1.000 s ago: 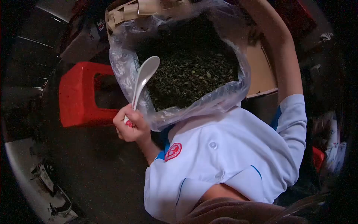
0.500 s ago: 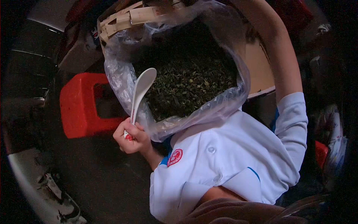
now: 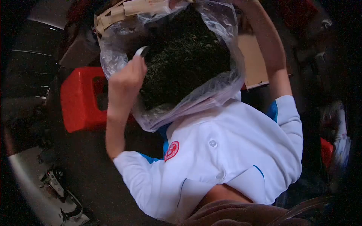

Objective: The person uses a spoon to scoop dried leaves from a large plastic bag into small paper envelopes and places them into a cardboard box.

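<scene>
My left hand [image 3: 128, 77] is closed round a white spoon [image 3: 141, 51], over the left side of a clear plastic bag [image 3: 215, 92]. Only the spoon's bowl shows; its handle is hidden in the fist. Dark dried leaves [image 3: 188, 64] fill the open bag, which lines a cardboard box [image 3: 147, 6]. My right arm reaches up along the box's right side. At the top edge, my right hand [image 3: 178, 3] shows only in part, by the bag's far rim, and its grip is cut off by the frame.
A red plastic stool [image 3: 81, 101] stands left of the bag. Flat tan cardboard [image 3: 254, 62] lies to the right. A metal-and-grey object [image 3: 56, 184] is at lower left, and a red item [image 3: 326, 150] beside plastic wrapping [image 3: 341, 132] at far right.
My left hand has moved up with the spoon, from beside the bag to over its left side. The bag and box appear shifted slightly up and left in view.
</scene>
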A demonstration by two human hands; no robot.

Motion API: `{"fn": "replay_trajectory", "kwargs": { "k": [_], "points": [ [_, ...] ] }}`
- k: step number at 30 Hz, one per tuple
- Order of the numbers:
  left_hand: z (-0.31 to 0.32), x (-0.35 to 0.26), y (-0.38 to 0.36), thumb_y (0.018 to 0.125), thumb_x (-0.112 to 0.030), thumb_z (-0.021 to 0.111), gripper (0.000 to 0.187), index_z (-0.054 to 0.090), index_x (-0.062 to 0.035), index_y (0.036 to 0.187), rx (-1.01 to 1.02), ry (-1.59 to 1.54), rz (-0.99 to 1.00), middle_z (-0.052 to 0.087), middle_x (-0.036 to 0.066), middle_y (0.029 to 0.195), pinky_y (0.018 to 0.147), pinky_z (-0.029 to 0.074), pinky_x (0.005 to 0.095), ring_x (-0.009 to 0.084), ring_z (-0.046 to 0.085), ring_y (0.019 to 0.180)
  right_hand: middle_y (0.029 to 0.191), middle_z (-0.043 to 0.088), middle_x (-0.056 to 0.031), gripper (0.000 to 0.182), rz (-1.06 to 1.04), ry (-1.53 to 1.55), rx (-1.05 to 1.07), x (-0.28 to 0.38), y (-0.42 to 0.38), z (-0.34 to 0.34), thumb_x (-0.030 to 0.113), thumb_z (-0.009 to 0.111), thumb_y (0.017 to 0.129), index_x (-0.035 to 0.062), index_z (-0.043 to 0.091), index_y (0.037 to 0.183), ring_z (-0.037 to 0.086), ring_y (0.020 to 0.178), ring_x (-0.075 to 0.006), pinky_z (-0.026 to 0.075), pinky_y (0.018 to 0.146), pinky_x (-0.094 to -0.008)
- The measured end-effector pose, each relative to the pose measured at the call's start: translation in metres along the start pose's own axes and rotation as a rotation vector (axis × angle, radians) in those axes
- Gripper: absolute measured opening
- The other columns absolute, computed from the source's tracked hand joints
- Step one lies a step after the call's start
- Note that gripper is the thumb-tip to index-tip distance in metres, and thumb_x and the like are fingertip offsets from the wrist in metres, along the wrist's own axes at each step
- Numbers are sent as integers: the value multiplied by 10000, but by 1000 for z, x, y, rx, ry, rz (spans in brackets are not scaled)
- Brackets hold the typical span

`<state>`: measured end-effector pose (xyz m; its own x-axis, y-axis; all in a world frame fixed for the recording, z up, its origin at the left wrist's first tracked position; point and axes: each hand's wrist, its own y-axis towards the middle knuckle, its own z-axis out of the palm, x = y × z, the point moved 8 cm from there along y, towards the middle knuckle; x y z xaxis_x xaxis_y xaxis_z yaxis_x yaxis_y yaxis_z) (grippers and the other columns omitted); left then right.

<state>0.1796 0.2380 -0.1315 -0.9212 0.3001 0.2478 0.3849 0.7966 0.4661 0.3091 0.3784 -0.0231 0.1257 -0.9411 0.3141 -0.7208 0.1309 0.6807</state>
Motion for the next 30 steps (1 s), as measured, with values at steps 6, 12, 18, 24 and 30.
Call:
{"fn": "replay_trajectory", "kwargs": {
  "k": [6,12,18,24,30],
  "points": [
    [24,4,27,877,-131,536,123,472,-31,844,103,-361,-59,554,146,570,456,463,381,283,597,527,995,537,-56,577,-50,-39,-194,41,-59,6,252,834,655,64,568,1132,543,776,-128,476,599,-260],
    [27,29,10,900,-152,502,166,512,-12,812,61,-708,-488,551,135,548,414,400,356,228,554,435,1083,522,-55,565,142,161,-233,35,-79,10,131,809,685,71,540,1179,550,763,-98,486,578,-199],
    [55,41,-11,923,-183,454,219,538,-11,815,204,-1192,-915,496,17,520,333,314,227,70,426,367,1116,505,-57,554,130,233,-218,35,-72,23,47,777,704,70,502,1185,568,821,-92,508,617,-206],
    [69,47,-18,916,-218,448,231,557,-24,854,223,-1460,-1021,469,-6,526,320,280,202,52,371,349,1143,484,-62,537,202,276,-249,28,-72,25,45,772,712,62,495,1171,584,868,-104,525,642,-216],
    [50,57,-10,915,-229,455,233,568,-29,877,162,-1407,-1053,453,-22,538,324,254,189,39,337,350,1137,482,-73,549,205,214,-279,26,-79,21,49,776,709,53,489,1177,595,866,-114,527,641,-220]
  ]
}}
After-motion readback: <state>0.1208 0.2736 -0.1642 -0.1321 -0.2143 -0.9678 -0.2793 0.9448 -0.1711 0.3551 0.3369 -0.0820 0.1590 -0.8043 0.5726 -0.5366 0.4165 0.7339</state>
